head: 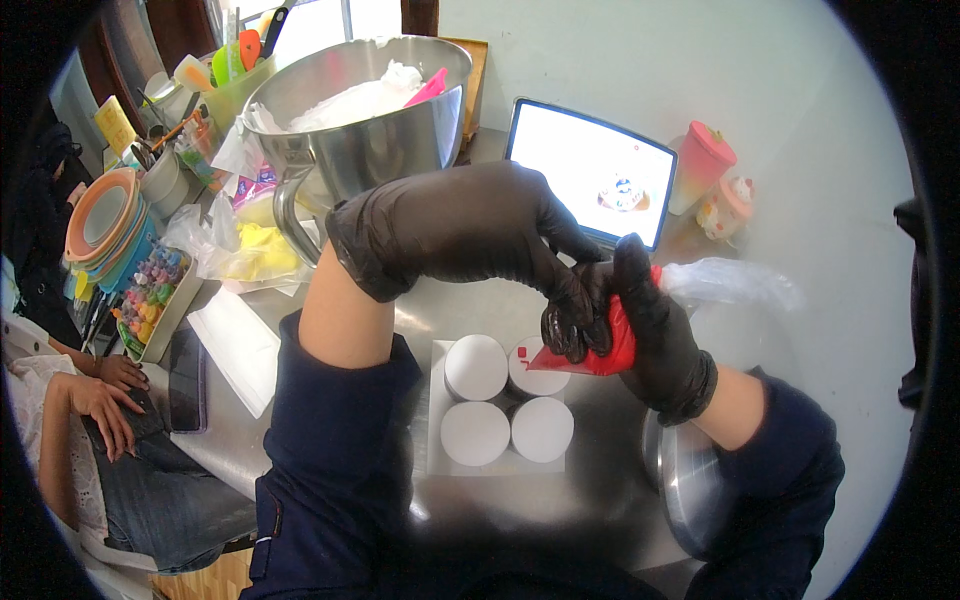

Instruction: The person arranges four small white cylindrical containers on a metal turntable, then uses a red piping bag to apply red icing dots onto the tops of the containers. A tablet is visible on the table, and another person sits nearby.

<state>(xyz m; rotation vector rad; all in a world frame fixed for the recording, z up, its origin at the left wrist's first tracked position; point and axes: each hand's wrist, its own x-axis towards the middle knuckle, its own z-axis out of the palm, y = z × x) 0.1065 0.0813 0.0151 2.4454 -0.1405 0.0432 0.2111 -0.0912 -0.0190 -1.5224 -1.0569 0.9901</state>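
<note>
My right hand [660,345], in a black glove, squeezes a red-filled piping bag [621,341]. The bag's clear, twisted end [727,281] sticks out to the right, and its tip points left. From the left, my gloved left hand [472,229] reaches over with bent fingers that meet the right hand's fingers at the bag. Whether they grip it is hidden. Below are several white round-topped pieces [476,367], set in a square on a white board [499,471]. Small red marks [522,352] show on the far right top [534,381], right beside the bag's tip.
A steel mixing bowl [360,142] with white cream and a pink spatula [427,88] stands behind. Beyond my hands is a lit tablet [592,165]. A round metal piece [675,487] lies under my right forearm. At left are a phone [187,382] and a seated person's hands [105,412].
</note>
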